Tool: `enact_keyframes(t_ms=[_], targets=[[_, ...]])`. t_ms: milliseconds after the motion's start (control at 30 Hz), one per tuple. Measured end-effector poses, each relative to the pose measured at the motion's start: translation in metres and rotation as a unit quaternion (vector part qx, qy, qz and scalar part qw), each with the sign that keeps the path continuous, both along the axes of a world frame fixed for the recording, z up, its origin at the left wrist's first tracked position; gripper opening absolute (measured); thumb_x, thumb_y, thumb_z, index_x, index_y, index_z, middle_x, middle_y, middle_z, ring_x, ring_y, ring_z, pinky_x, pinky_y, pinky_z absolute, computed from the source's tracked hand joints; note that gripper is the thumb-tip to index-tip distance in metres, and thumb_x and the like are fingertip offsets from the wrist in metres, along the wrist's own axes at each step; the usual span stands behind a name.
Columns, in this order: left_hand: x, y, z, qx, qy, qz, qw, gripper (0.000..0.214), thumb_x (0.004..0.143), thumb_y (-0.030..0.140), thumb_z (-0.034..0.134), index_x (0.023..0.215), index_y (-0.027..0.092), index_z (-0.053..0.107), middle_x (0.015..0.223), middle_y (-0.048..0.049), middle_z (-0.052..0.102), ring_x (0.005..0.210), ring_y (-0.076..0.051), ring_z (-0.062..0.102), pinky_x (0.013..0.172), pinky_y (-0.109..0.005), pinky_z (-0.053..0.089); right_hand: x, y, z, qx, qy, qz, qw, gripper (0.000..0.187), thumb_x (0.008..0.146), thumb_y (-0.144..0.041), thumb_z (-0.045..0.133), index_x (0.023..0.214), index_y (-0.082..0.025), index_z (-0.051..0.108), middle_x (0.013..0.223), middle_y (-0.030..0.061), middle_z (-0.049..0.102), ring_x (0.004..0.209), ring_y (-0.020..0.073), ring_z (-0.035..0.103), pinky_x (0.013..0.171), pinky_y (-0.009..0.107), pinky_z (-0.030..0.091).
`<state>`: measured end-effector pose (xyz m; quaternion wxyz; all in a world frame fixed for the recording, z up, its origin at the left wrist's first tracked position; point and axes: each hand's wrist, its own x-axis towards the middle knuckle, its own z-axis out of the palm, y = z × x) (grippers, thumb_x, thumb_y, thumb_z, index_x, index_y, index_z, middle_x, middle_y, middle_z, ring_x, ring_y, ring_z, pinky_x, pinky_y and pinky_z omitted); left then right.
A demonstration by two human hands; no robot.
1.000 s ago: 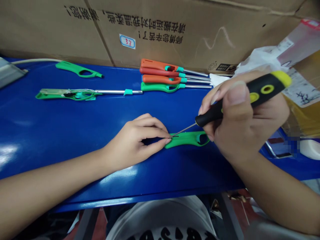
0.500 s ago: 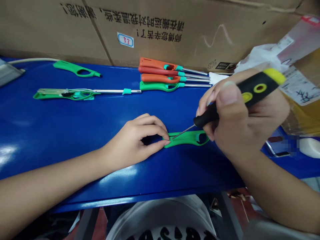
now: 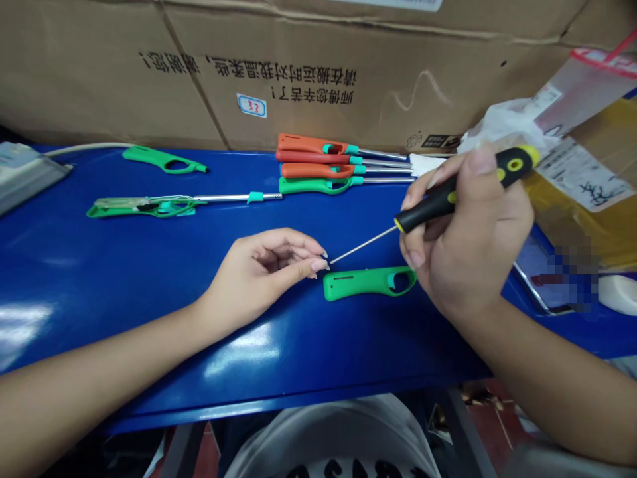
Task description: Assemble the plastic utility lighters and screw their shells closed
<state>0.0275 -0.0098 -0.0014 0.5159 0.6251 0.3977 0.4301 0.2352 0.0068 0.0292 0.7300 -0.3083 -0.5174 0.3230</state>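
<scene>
My right hand (image 3: 472,239) is wrapped around the black-and-yellow handle of a screwdriver (image 3: 365,245), whose thin shaft points down to the left. The screwdriver's tip meets the fingertips of my left hand (image 3: 263,269). Thumb and forefinger there are pinched together, and anything between them is too small to make out. Just below the tip, on the table, lies a green lighter body (image 3: 361,284) with a slot, a small hole and a turquoise trigger. Its right end passes behind my right hand.
Several long-necked lighters (image 3: 318,170), orange, red and green, lie along a cardboard box (image 3: 149,106). An opened green lighter (image 3: 169,207) and a loose green shell (image 3: 159,159) lie to the left on the blue table (image 3: 149,265). A phone (image 3: 540,279) is at right.
The screwdriver tip and my left fingertips have lifted off the green lighter body, up and slightly left. The lighter body stays on the table. The view has tilted a little.
</scene>
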Motion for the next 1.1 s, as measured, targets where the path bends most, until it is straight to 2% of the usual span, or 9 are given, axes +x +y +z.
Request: enact_keyframes(t_ms=[167,433,633,800,900,1000,1100], targets=[[0.000,-0.002,-0.001,-0.012,-0.035,-0.009,0.999,0.016,0.083,0.013,0.086,0.097,0.018,0.079,0.088,0.0004,0.084,0.080,-0.009,0.079,0.078,-0.012,0.062,0.002,0.003,-0.001,-0.047,0.003,0.006,0.999,0.040,0.094,-0.052,0.074,0.072,-0.021,0.061,0.065,-0.0025,0.067,0.027,0.0059,0.043,0.021,0.024,0.025],[0.001,-0.002,-0.001,-0.009,-0.042,-0.014,0.999,0.017,0.084,0.012,0.086,0.098,0.018,0.078,0.086,0.0006,0.084,0.078,-0.009,0.079,0.077,-0.011,0.062,0.000,0.001,0.000,-0.064,0.000,0.018,0.998,0.039,0.092,-0.053,0.076,0.074,-0.020,0.063,0.066,-0.0030,0.067,0.029,0.0068,0.046,0.023,0.026,0.026],[0.000,-0.002,-0.002,0.022,-0.017,0.001,1.000,0.017,0.083,0.016,0.087,0.097,0.019,0.078,0.088,0.0008,0.083,0.081,-0.009,0.078,0.078,-0.012,0.061,0.000,-0.002,-0.001,-0.085,-0.011,0.014,0.996,0.036,0.092,-0.052,0.076,0.080,-0.020,0.063,0.072,-0.0041,0.069,0.032,0.0056,0.049,0.024,0.022,0.034],[-0.002,-0.002,-0.007,0.049,0.011,0.000,0.999,0.019,0.085,0.021,0.086,0.102,0.018,0.077,0.092,-0.0013,0.083,0.082,-0.012,0.078,0.083,-0.019,0.063,0.003,-0.003,0.002,-0.112,-0.045,0.039,0.992,0.028,0.092,-0.046,0.078,0.087,-0.025,0.060,0.073,-0.0065,0.069,0.035,0.0069,0.053,0.028,0.021,0.041],[-0.003,-0.002,-0.009,0.081,0.055,-0.024,0.995,0.035,0.084,0.027,0.087,0.116,0.019,0.075,0.109,-0.0047,0.082,0.099,-0.017,0.078,0.096,-0.026,0.062,0.004,-0.005,0.005,-0.095,-0.063,0.046,0.992,0.021,0.092,-0.035,0.078,0.090,-0.026,0.059,0.072,-0.0072,0.069,0.035,0.0066,0.052,0.027,0.020,0.036],[-0.005,-0.002,-0.009,0.159,0.141,-0.042,0.976,0.046,0.081,0.032,0.089,0.123,0.019,0.074,0.124,-0.0072,0.078,0.115,-0.022,0.073,0.108,-0.032,0.057,0.004,-0.006,0.007,-0.053,-0.088,0.039,0.994,0.012,0.096,-0.026,0.072,0.091,-0.025,0.061,0.070,-0.0081,0.067,0.032,0.0043,0.046,0.026,0.019,0.029],[-0.005,-0.002,-0.008,0.224,0.197,-0.081,0.951,0.049,0.083,0.034,0.087,0.127,0.019,0.073,0.122,-0.0078,0.078,0.115,-0.023,0.071,0.107,-0.036,0.055,0.006,-0.008,0.007,0.004,-0.146,0.011,0.989,0.011,0.095,-0.028,0.074,0.090,-0.025,0.065,0.071,-0.0059,0.066,0.042,0.0064,0.052,0.033,0.020,0.039]])
